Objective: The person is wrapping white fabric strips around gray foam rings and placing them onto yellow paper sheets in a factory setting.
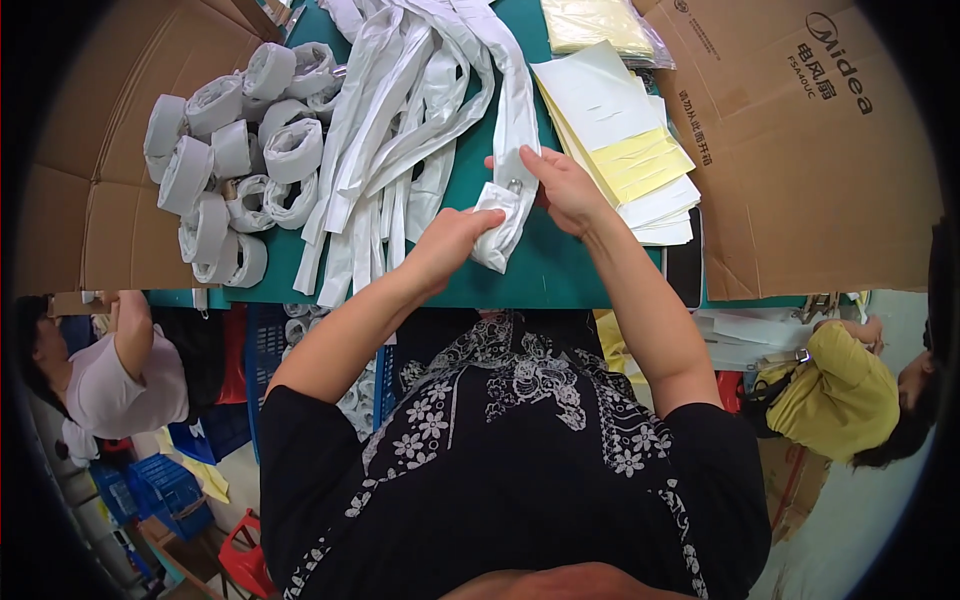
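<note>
Between my hands is one long white fabric strip [516,115], running from the far edge of the table toward me. Its near end is doubled over into a flat fold [495,240], and a small shiny metal-looking piece shows at the fold's upper edge. My left hand [448,242] is closed on this folded end, thumb on top. Higher up, my right hand [568,192] pinches the strip's right edge, its other fingers partly hidden behind it. Many more white strips [385,150] lie loosely heaped to the left of my hands.
Rolled white strips [290,150] are piled at the left, beside a cardboard box wall [125,150]. White and yellow paper sheets [610,130] and a plastic-wrapped yellow pack [598,28] lie right on the green table [560,275]. Another cardboard panel [800,200] stands beyond. People sit on both sides.
</note>
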Motion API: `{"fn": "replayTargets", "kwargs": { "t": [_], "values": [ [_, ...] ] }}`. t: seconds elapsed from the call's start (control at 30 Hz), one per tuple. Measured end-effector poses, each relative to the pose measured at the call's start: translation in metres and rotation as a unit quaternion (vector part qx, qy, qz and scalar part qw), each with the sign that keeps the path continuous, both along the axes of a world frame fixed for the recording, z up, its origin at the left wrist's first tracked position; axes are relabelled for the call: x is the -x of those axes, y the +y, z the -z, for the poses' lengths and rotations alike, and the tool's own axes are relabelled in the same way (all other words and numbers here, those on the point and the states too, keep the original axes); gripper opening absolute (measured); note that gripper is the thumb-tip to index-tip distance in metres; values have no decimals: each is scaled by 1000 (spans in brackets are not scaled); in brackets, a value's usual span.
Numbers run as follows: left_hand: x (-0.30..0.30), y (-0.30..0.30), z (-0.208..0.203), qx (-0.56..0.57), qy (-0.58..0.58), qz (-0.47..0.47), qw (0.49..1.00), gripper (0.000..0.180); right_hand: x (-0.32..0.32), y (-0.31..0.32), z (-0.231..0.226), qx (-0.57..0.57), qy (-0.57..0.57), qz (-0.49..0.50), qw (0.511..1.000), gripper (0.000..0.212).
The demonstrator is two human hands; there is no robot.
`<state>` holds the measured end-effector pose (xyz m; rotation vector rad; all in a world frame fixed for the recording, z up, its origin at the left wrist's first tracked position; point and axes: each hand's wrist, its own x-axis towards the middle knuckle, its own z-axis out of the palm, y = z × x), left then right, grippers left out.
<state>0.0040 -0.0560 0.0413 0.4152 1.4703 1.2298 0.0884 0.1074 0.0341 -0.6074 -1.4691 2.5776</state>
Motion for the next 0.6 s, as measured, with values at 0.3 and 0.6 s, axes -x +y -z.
{"fn": "replayTargets", "kwargs": {
  "t": [0.3,0.6],
  "values": [
    [2,6,-9,18,-199,-54,978,29,-27,9,-1,-420,31,-157,893,31],
    [2,17,-19,-24,-216,-70,973,44,-34,-11,15,-475,-3,-98,874,33]
  ]
}}
